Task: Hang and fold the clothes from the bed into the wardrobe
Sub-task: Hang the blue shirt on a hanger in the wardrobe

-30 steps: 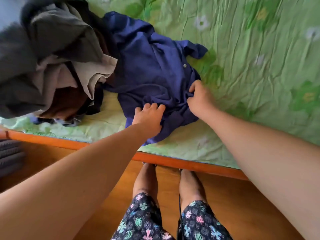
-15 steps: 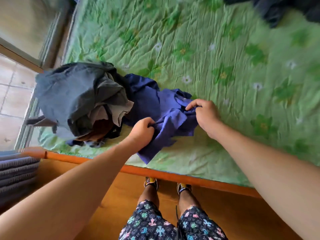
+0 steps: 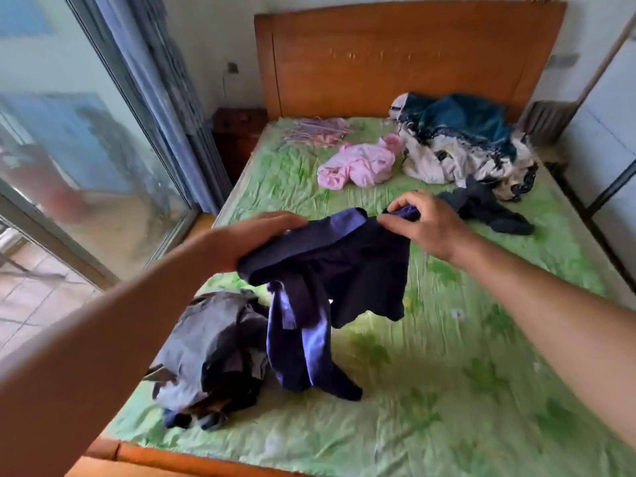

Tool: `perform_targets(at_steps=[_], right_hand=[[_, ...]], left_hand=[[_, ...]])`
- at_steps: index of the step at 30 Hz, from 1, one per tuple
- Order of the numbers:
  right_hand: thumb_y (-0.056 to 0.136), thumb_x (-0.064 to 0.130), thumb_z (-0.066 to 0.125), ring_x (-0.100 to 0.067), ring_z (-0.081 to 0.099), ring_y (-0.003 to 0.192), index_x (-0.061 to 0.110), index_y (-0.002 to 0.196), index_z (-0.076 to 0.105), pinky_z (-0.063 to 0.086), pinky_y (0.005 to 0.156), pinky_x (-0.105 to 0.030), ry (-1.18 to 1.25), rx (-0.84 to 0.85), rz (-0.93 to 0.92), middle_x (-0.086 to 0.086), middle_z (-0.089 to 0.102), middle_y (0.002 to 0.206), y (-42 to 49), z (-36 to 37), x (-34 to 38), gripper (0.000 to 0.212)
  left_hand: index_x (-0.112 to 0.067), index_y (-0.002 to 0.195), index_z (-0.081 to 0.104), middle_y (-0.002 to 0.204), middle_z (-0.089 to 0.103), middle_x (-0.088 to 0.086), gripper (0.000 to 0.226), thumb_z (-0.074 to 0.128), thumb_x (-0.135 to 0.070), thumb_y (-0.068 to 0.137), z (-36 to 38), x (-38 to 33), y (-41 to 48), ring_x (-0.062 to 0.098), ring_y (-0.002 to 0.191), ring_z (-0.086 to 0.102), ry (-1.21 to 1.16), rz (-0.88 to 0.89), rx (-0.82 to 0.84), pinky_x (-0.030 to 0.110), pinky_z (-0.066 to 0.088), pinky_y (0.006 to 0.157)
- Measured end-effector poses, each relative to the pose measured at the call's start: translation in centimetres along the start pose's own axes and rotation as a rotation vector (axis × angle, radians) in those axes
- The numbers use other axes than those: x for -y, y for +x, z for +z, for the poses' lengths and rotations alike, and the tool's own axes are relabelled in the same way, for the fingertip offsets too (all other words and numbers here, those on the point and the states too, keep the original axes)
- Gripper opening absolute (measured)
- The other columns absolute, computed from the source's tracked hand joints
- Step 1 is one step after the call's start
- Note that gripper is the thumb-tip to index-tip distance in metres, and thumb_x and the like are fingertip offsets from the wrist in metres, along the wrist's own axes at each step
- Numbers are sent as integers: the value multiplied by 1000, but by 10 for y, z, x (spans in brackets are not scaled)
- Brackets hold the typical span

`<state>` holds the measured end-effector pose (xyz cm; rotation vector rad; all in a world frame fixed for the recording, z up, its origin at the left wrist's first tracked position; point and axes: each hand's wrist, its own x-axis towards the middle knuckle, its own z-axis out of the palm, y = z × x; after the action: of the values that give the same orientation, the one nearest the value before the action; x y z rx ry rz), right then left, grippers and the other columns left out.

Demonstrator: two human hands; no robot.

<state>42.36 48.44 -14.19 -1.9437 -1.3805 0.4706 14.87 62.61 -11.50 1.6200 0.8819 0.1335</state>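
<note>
A dark blue shirt hangs in the air above the green bed, its lower end trailing onto the sheet. My left hand grips its left upper edge. My right hand pinches its right upper edge. A grey and brown heap of clothes lies under the shirt's left side, near the bed's front left corner.
Farther up the bed lie a pink garment, a black garment, a dark teal and cream pile and several coloured hangers. A wooden headboard stands behind. Glass doors run along the left; white panels on the right.
Both hands have lifted the blue shirt off the sheet and spread it apart. My head has tilted up, so the whole bed and headboard now show.
</note>
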Motion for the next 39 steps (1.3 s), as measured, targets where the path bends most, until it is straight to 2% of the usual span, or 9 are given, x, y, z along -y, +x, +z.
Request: perform_targets(at_steps=[3, 8, 14, 18, 24, 28, 31, 34, 39], right_hand=[[68, 58, 82, -22, 51, 99, 20, 113, 60, 44, 85, -36, -369, 1, -120, -3, 47, 109, 5, -43, 17, 63], [81, 27, 54, -38, 59, 86, 19, 80, 55, 49, 71, -43, -442, -313, -190, -5, 45, 86, 1, -85, 30, 9], [91, 25, 56, -39, 49, 116, 10, 113, 70, 45, 100, -48, -509, -333, -3, -17, 51, 119, 8, -116, 28, 30], [88, 23, 54, -39, 59, 97, 17, 87, 58, 39, 73, -38, -362, -354, 52, -9, 56, 91, 11, -130, 33, 8], [77, 35, 77, -32, 60, 89, 17, 108, 51, 43, 66, -37, -438, -256, -39, -10, 58, 102, 1, -125, 46, 44], [93, 37, 63, -20, 55, 61, 17, 87, 48, 34, 50, -34, -220, -210, -29, -2, 56, 73, -21, -91, 62, 26], [100, 50, 49, -24, 63, 54, 12, 75, 54, 53, 54, -43, 185, -257, -70, -6, 60, 61, -43, -56, 79, 46], [86, 76, 48, -7, 59, 60, 21, 79, 54, 46, 57, -25, 234, -325, -150, 8, 63, 66, -57, -32, 92, 56], [92, 32, 66, -26, 59, 72, 11, 83, 58, 44, 61, -37, 181, -383, -94, -5, 64, 77, -36, -24, 99, 24]], left_hand=[[-42, 117, 58, 106, 72, -18, 59, 75, -66, 66, -13, -60, -20, 3, 99, 69, 420, 72, 170, 23, 54, 88], [-27, 87, 60, 82, 62, -7, 22, 70, -46, 89, -4, -100, -16, 19, 85, 62, 1105, 214, -47, 28, 41, 70], [-8, 96, 71, 97, 72, 19, 19, 63, -25, 96, -4, -127, -9, 17, 81, 59, 855, 324, -204, 46, 53, 86], [-31, 82, 73, 76, 70, -11, 24, 60, -13, 92, 6, -142, -6, 0, 71, 57, 595, 490, -336, 25, 50, 73], [-25, 96, 71, 101, 75, 12, 21, 52, -19, 90, 37, -182, -2, 22, 87, 70, 141, 395, -273, 39, 58, 82], [-26, 119, 55, 101, 67, 14, 32, 45, -6, 95, 54, -204, -2, 22, 75, 68, -60, 341, -283, 39, 60, 74], [-34, 113, 54, 87, 61, 15, 50, 35, 8, 92, 66, -214, -10, 23, 60, 59, -207, 375, -316, 36, 51, 59], [-21, 111, 60, 86, 59, 17, 55, 27, 16, 87, 77, -220, -19, 27, 67, 54, -354, 413, -215, 36, 47, 64], [-7, 109, 68, 107, 63, 16, 55, 26, 16, 81, 87, -219, -28, 29, 95, 58, -387, 429, -164, 44, 53, 90]])
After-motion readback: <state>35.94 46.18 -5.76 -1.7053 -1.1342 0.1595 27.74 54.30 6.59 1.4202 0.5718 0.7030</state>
